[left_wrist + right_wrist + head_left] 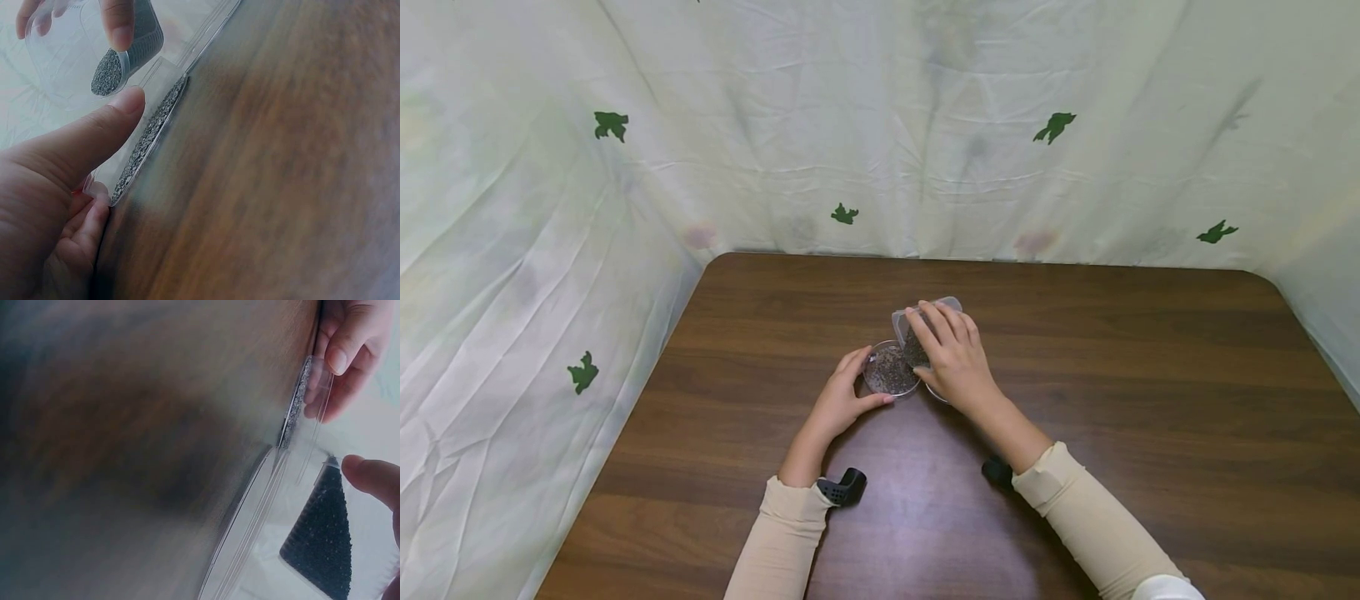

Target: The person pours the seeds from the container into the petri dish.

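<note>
Gripping a clear cup (925, 329) of dark seeds, the right hand (957, 360) tips it over a shallow clear dish (890, 369) on the worktop (1150, 375), so seeds fall in. Left hand (842, 400) curls round the dish's rim, steadying it.

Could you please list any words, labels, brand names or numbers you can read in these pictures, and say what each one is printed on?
There are none to read.
The clear tub tilted in the right hand is unprinted.
The round clear dish held by the left hand is unmarked.
The white cloth shows only green shapes, no letters.
The wooden table bears no lettering.
</note>
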`<state>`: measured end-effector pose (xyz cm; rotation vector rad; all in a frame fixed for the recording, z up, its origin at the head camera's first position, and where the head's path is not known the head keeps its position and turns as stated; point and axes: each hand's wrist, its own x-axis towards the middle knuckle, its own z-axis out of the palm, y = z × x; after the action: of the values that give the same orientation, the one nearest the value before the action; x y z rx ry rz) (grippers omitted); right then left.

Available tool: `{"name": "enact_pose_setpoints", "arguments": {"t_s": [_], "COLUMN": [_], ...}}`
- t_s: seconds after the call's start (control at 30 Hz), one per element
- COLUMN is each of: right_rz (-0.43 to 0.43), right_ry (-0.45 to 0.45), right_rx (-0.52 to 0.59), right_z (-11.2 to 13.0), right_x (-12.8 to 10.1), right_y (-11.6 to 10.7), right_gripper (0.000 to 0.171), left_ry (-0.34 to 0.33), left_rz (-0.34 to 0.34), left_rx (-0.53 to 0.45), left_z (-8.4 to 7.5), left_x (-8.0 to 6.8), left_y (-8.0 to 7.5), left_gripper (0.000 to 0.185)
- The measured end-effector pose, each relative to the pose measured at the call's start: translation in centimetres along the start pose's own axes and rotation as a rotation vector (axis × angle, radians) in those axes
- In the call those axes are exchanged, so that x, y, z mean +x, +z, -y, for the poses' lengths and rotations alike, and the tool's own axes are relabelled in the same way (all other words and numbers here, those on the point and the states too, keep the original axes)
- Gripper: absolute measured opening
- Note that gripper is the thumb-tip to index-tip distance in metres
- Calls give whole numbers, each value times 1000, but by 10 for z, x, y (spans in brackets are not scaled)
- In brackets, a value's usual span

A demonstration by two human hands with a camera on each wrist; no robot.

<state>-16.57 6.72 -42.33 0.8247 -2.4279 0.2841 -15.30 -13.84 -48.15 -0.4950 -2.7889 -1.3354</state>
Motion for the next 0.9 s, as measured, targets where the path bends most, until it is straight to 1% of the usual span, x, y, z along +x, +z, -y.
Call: {"name": "enact_pose_setpoints", "arguments": {"t_s": [0.23, 0.47, 0.6, 0.73, 0.9], "right_rz": [-7, -13, -40, -72, -76], "right_ry": [8, 46, 90, 138, 201], "right_rx": [3, 21, 61, 127, 190], "right_z": [0, -1, -2, -4, -6], "right_x": [0, 0, 0, 0, -1], "right_y": [1, 1, -1, -3, -5], "right_gripper": [95, 97, 98, 99, 100], "left_ry": [-6, -5, 1, 13, 30], "left_rz": [1, 3, 1, -8, -7], "left_rx": [-2, -6, -4, -3, 8], "left_z": [0, -1, -1, -1, 0], "left_x": [1, 0, 0, 0, 1], "left_y": [0, 0, 0, 0, 0], "left_gripper": [81, 79, 79, 80, 80]}}
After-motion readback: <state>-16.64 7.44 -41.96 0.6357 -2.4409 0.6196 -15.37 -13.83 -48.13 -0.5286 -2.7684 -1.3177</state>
